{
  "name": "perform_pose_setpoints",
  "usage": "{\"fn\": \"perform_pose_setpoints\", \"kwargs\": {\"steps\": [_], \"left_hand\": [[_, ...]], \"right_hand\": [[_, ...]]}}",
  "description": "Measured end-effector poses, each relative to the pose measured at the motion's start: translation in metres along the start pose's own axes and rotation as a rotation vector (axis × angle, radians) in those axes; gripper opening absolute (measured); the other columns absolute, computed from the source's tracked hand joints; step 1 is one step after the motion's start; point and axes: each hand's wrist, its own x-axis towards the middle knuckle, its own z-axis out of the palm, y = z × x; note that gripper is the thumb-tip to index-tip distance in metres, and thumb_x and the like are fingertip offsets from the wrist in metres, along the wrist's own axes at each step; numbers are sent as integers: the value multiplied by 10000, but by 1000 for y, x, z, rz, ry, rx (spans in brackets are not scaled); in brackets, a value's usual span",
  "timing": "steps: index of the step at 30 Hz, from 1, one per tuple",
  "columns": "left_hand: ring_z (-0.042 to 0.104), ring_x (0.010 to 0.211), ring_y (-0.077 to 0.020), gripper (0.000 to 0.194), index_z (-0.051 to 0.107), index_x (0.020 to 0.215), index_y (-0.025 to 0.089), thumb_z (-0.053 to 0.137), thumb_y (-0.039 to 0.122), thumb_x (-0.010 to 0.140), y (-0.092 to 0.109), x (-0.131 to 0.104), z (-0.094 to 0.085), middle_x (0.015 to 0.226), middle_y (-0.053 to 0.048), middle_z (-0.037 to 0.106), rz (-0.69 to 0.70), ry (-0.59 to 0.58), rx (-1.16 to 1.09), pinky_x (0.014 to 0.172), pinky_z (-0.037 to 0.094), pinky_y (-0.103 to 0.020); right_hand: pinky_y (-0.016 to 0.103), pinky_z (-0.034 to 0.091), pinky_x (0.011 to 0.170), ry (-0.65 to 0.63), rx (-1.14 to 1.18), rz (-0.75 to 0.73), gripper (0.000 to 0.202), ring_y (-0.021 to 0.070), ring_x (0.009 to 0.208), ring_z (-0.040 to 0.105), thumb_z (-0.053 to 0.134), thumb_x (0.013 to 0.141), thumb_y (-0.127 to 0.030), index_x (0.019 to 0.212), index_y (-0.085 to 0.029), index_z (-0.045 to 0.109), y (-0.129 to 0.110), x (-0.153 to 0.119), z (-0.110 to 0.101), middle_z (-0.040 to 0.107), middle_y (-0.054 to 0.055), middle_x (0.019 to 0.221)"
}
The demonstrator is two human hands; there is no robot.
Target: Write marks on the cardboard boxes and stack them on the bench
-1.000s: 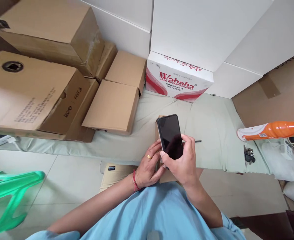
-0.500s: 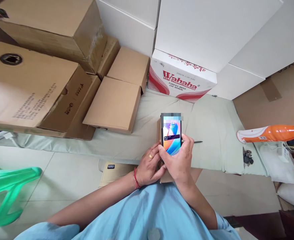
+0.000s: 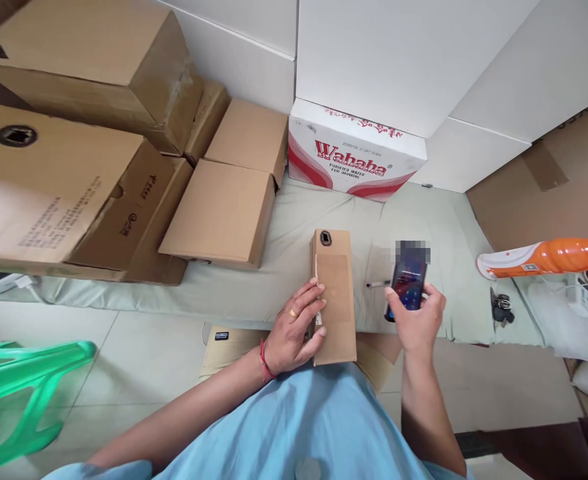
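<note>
A long narrow cardboard box (image 3: pixel 335 300) lies in front of me, taped along its top, with a dark round mark near the far end. My left hand (image 3: pixel 294 330) rests against its left edge, fingers extended and apart, not wrapped around it. To the right of the box, my right hand (image 3: pixel 419 317) grips a smartphone (image 3: pixel 408 280) between thumb and fingers. The phone's screen is dark with small lit marks; its top part is blurred out. A pen (image 3: pixel 377 285) lies on the cloth between box and phone, partly behind the phone.
Several cardboard boxes (image 3: pixel 219 213) stand at the left on the cloth-covered surface (image 3: pixel 294 227). A white and red Wahaha carton (image 3: pixel 357 153) leans at the back. On the right are an orange bottle (image 3: pixel 549 257), keys (image 3: pixel 503 308) and plastic bags. A green stool (image 3: pixel 24 400) stands lower left.
My right hand has carried the phone rightward off the cardboard box, uncovering the box. The bright lock screen has turned dark. My left hand remains at the box's left edge.
</note>
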Motion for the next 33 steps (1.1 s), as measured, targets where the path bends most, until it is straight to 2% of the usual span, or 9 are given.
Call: {"fn": "perform_pose_setpoints", "kwargs": {"steps": [3,6,11,17,21,24,27,30,33], "left_hand": [[451,1586,-389,528,499,1507,202,603,177,990,0,1,1,1507,-223,595,0,8,-12,1181,534,-635],[452,1584,-391,529,500,1506,217,596,174,987,1,2,2,1507,-212,595,-10,7,-5,1184,526,-651],[435,1597,-377,544,481,1539,233,582,173,1008,4,0,1,1558,-208,561,-38,-3,29,1209,507,-640],[393,1616,-390,626,323,1682,247,465,478,1117,2,-11,-2,1698,-221,414,-78,69,110,1247,431,-673],[544,1485,-326,453,493,1539,230,326,409,1159,1,-15,-5,1552,-195,556,-269,86,33,1170,524,-576],[677,1249,-261,272,636,1283,221,416,298,1142,1,-17,-5,1339,-151,646,-427,47,34,989,625,-444],[656,1300,-286,286,629,1364,235,567,286,1089,4,-15,-3,1386,-165,613,-330,23,92,979,639,-436],[617,1396,-313,495,543,1545,267,635,313,1060,11,-8,-1,1519,-191,574,-93,-84,58,1061,620,-470],[562,1490,-342,622,447,1644,258,635,325,1055,17,1,1,1592,-207,560,59,-224,-4,1169,557,-540]], "right_hand": [[607,477,1136,48,-164,125,856,439,1350,534,815,614,-669,1244,-139,580,48,21,-19,587,231,1279],[604,496,1110,-8,-316,251,878,464,1328,549,801,638,-664,1279,-104,584,84,28,-33,578,284,1297],[614,519,1069,-131,-438,378,941,486,1223,625,792,687,-659,1370,-52,566,104,28,-28,559,314,1336],[662,480,1084,-211,-425,242,932,517,1299,556,713,796,-683,1431,-19,556,90,24,-7,530,355,1413],[724,408,1156,-161,-241,-5,838,500,1447,442,682,856,-716,1420,-102,595,71,13,-9,480,322,1537],[630,525,1126,-465,128,-107,832,371,1383,595,647,939,-719,1547,-172,494,42,-10,-17,571,248,1502],[590,576,1116,-740,317,-205,1032,352,1502,550,691,929,-743,1718,-253,239,7,-41,-23,496,231,1642],[693,504,1176,-730,160,-342,1301,446,1611,401,827,765,-796,1752,-256,173,-20,-65,-19,355,260,1742],[739,477,1175,-660,-12,-361,1142,483,1605,398,822,820,-718,1722,-242,309,-27,-68,-13,374,269,1724]]}}
